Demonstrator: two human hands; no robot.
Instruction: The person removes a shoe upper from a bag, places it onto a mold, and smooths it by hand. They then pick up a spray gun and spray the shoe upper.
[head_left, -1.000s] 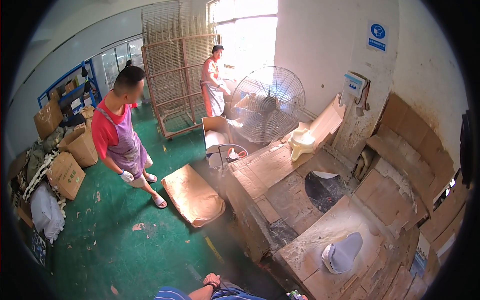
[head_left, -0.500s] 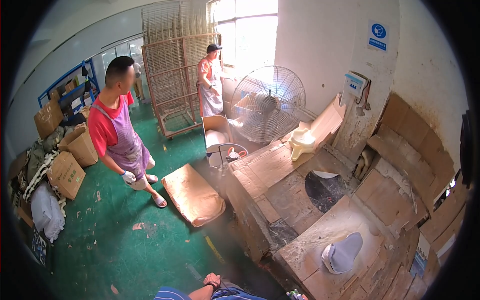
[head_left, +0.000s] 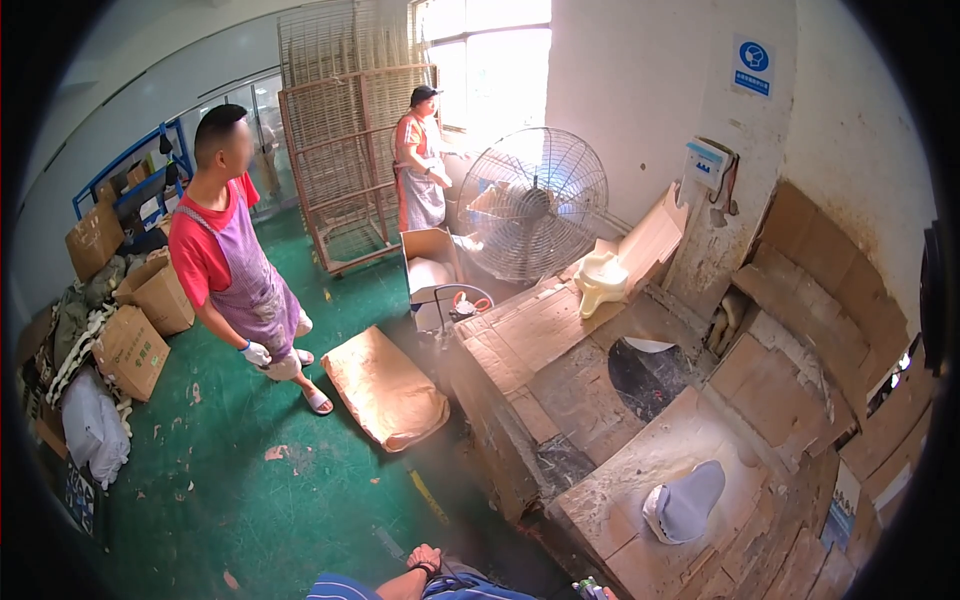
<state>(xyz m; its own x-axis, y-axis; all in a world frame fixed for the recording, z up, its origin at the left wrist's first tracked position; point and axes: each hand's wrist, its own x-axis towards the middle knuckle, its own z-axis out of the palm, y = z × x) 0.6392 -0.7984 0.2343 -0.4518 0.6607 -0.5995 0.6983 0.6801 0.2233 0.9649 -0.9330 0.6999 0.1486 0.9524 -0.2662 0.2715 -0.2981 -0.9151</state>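
My left hand (head_left: 425, 558), with a dark band at the wrist, is at the lower edge in front of my body. Its fingers are curled closed, and what they hold, if anything, is hidden. Close beside it runs a black cord or strap (head_left: 452, 570). At the bottom rim, a sliver of my right hand (head_left: 609, 594) shows beside a small silver and green thing (head_left: 588, 588) whose kind I cannot make out. Its fingers are out of sight. A grey, sole-shaped piece with a pale crumpled edge (head_left: 690, 500) rests apart from both hands on the cardboard-covered bench (head_left: 620, 505).
A pale yellow plastic stool (head_left: 602, 280) lies upturned on cardboard before a large caged fan (head_left: 535, 205). A brown paper sack (head_left: 385, 390) lies on the green floor. One aproned person (head_left: 240, 240) stands left, another (head_left: 420, 165) by the wire rack (head_left: 345, 150). Cartons (head_left: 132, 350) line the left.
The person on the left has shifted slightly left and turned the head a little. The person by the rack has turned slightly. My left hand has hardly moved.
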